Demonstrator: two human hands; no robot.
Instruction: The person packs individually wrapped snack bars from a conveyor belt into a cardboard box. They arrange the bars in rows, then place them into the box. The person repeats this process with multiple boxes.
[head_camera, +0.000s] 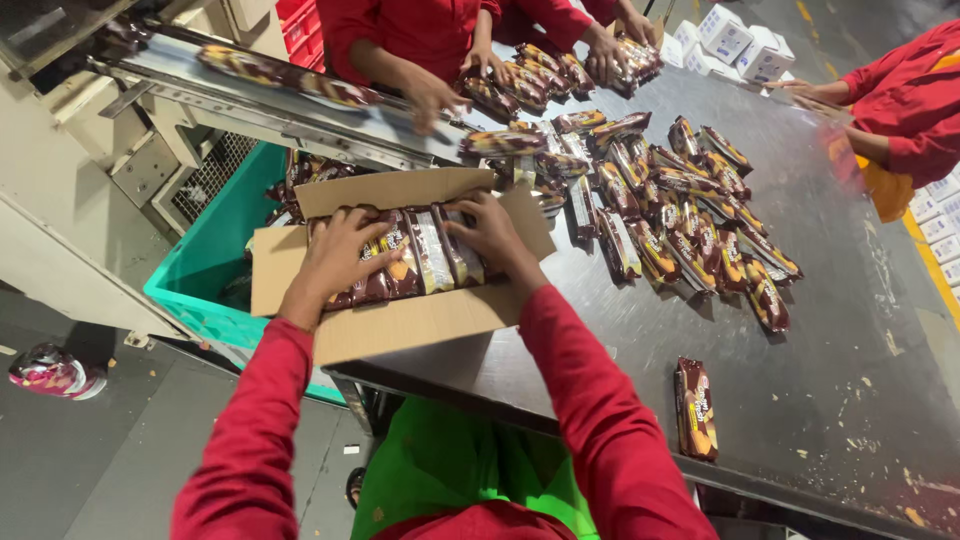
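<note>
Our left hand (340, 250) lay spread, its grip pressing flat on the biscuit packets (405, 258) standing in a row inside the open cardboard box (420, 320) at the near left edge of the surface (800, 400). Our right hand (490, 232) seemed to pinch the rightmost packet, though the fingertips were hidden. We judged that squeezing evenly from both ends would keep the row upright. Both forearms reached forward, wrists bent down.

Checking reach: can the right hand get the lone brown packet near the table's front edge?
Probably yes. The right hand is in the cardboard box, pressing on packets, and bare tabletop lies between it and the lone packet; nothing blocks it.
</note>
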